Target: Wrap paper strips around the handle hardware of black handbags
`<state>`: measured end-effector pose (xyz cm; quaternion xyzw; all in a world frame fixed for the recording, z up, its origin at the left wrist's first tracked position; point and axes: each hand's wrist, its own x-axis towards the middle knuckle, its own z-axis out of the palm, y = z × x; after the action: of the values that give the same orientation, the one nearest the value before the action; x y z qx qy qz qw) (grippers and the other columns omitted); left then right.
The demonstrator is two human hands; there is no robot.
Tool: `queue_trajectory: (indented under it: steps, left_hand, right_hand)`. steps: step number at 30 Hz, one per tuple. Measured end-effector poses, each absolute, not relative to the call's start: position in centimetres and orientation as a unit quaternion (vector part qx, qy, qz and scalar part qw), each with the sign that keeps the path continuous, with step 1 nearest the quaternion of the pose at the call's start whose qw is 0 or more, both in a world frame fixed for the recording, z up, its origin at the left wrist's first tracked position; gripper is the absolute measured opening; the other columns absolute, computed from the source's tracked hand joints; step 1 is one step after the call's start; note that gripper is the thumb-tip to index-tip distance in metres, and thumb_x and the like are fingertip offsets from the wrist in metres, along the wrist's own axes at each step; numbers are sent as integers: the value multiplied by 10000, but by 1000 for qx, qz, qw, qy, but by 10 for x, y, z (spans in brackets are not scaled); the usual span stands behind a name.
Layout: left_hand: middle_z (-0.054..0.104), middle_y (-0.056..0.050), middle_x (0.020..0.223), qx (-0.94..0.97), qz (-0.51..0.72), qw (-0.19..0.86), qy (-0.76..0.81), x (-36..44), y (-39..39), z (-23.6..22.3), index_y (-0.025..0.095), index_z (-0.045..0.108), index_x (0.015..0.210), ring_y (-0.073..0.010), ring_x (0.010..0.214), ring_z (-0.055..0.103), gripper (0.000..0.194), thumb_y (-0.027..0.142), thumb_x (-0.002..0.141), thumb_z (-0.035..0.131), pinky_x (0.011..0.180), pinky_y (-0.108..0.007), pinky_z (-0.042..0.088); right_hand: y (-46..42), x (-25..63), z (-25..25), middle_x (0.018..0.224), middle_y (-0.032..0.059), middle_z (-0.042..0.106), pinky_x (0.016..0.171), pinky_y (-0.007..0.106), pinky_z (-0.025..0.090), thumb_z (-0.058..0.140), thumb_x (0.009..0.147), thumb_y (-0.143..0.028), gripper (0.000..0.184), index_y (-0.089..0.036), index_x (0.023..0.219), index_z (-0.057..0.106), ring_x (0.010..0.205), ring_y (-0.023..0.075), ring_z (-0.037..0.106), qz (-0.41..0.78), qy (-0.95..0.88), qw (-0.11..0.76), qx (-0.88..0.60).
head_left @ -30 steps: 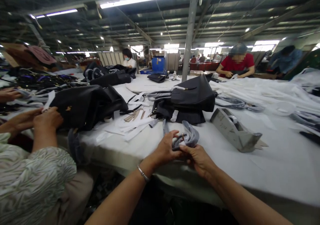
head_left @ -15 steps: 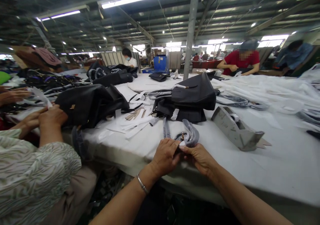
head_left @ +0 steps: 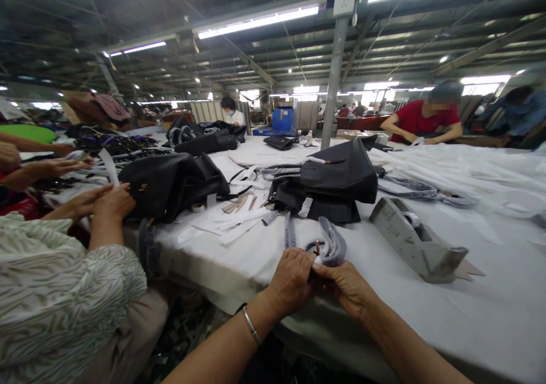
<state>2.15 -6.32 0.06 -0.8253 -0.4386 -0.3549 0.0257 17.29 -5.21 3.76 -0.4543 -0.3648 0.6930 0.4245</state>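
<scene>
Pale tabletop (head_left: 495,310) spreads beneath the coiled strap (head_left: 336,242), which my right hand (head_left: 352,290) pinches narrowly, thumb on top, presumably to keep it from springing apart, while my left hand (head_left: 290,280) curls against it with fingertips hidden, so whether that one grips too I cannot tell. Just beyond the strap lies the bag (head_left: 341,170), likely set back to leave working room, and to the strap's right sits the dispenser (head_left: 394,233), probably put there for easy reach, with paper strips (head_left: 243,222) strewn to the strap's left.
</scene>
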Motion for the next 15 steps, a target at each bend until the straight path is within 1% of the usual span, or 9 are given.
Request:
queue_trajectory:
  steps: [2,3,7,9,10,11,12,13,15]
  left_hand:
    - [636,-118,1107,-825,-357,2,-438,18,-62,2,146,546,1190,-275,1058,546,424,258,792,640,958,-446,433]
    - [634,-111,1117,-828,-353,-15,-435,15,-63,4,157,544,1197,-277,1067,544,464,298,774,673,966,-446,429]
    - [596,-95,1227,-851,-296,-74,-427,2,-70,20,195,478,1304,-290,1163,493,733,468,691,775,1035,-445,383]
    - [588,-96,1233,-860,-258,-69,-436,2,-72,29,202,484,1300,-295,1163,484,727,505,702,765,1045,-449,365]
    - [591,-101,1216,-863,-243,-57,-440,4,-72,32,197,495,1288,-299,1147,488,713,527,710,752,1047,-459,355]
    - [593,-109,1198,-865,-231,-40,-443,8,-70,34,187,501,1280,-305,1131,492,712,556,717,736,1052,-472,343]
    - [593,-117,1185,-867,-223,-21,-446,14,-69,35,175,505,1273,-311,1120,493,714,584,726,715,1057,-484,330]
    - [592,-122,1171,-867,-218,-2,-449,21,-66,35,163,512,1259,-314,1110,495,701,597,740,695,1060,-491,321]
    - [597,-124,1129,-865,-207,31,-456,36,-61,31,142,543,1193,-311,1085,504,612,568,773,672,1049,-486,326]
  right_hand:
    - [-56,174,42,671,21,636,466,177,368,893,509,-264,389,-106,804,693,534,75,496,695,-368,414,-458]
    - [-58,177,45,702,28,648,469,178,373,890,524,-275,393,-115,826,697,544,78,506,699,-369,402,-462]
    - [-64,209,62,957,75,688,515,191,435,853,610,-345,403,-177,948,711,661,115,585,704,-414,309,-487]
    - [-55,234,70,968,98,686,485,202,427,840,622,-359,403,-177,960,717,652,133,588,667,-471,251,-519]
    - [-46,246,74,956,110,688,469,210,423,841,611,-357,412,-170,957,717,650,149,593,635,-489,236,-549]
    - [-35,256,76,972,125,688,469,221,434,841,602,-348,437,-163,976,711,677,173,610,598,-497,243,-579]
    - [-20,264,78,1019,142,684,490,237,462,837,596,-338,478,-156,1015,696,735,205,631,560,-494,271,-607]
    - [-3,268,79,1087,159,670,533,259,498,828,599,-333,533,-148,1075,673,816,237,645,523,-484,314,-628]
    - [35,268,80,1225,188,613,641,308,545,805,629,-354,658,-128,1211,598,977,283,633,456,-463,396,-649]
